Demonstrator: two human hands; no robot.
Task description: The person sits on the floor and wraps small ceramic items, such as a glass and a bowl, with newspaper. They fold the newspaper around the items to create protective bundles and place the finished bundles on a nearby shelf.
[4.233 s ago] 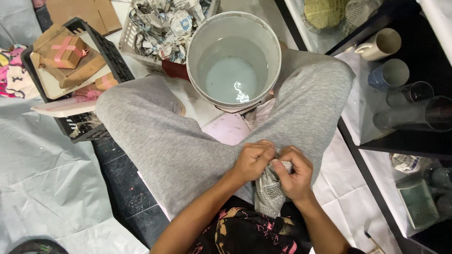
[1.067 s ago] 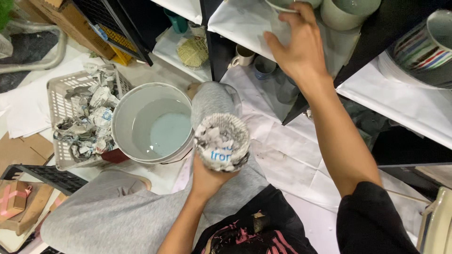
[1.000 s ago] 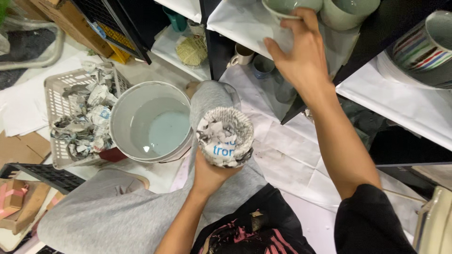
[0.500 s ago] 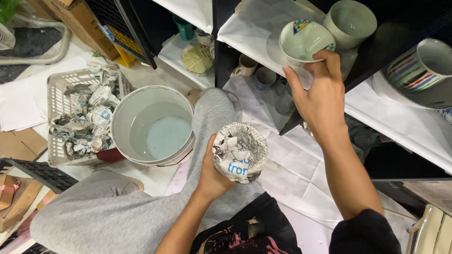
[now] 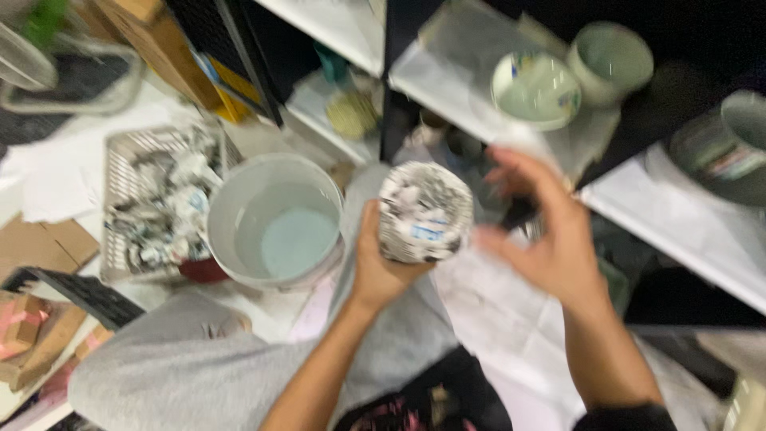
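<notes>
My left hand point(image 5: 381, 262) grips a round object wrapped in crumpled newspaper point(image 5: 424, 211), held up in front of me over my grey-trousered knee. My right hand point(image 5: 550, 239) is open just to the right of the bundle, fingers spread, holding nothing. Above it, on a white shelf point(image 5: 479, 104), stand a pale green bowl point(image 5: 535, 89) and a pale green cup point(image 5: 610, 61). The picture is blurred by motion.
A white bucket point(image 5: 275, 223) holding pale liquid stands left of my knee. Beside it is a white basket point(image 5: 155, 203) full of crumpled newspaper. A striped mug point(image 5: 730, 152) sits on a lower shelf at right. Cardboard pieces point(image 5: 36, 247) lie at far left.
My right hand has let go of the green bowl, which now stands on the shelf, and has come down next to the newspaper bundle. My left hand has raised the bundle.
</notes>
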